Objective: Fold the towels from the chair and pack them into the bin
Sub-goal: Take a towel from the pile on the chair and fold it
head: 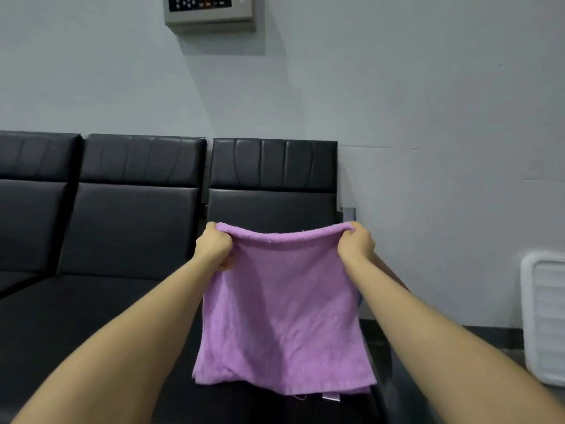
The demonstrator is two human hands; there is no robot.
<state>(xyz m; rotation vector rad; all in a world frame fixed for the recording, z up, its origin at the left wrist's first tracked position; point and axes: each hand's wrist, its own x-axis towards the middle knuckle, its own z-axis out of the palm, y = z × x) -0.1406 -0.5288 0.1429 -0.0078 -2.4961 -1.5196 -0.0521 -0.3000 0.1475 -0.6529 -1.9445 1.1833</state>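
Note:
A purple towel (284,313) hangs in the air in front of the rightmost black chair (272,179). It looks doubled over, with its folded edge on top and its loose ends near the seat. My left hand (214,247) grips the top left corner. My right hand (356,244) grips the top right corner. The top edge sags slightly between the two hands. A white slatted bin (542,319) stands on the floor at the far right, partly cut off by the frame edge.
A row of three joined black padded chairs (122,209) runs along a pale wall. A grey control box (211,12) is mounted high on the wall. Dark floor (489,338) lies between the chairs and the bin.

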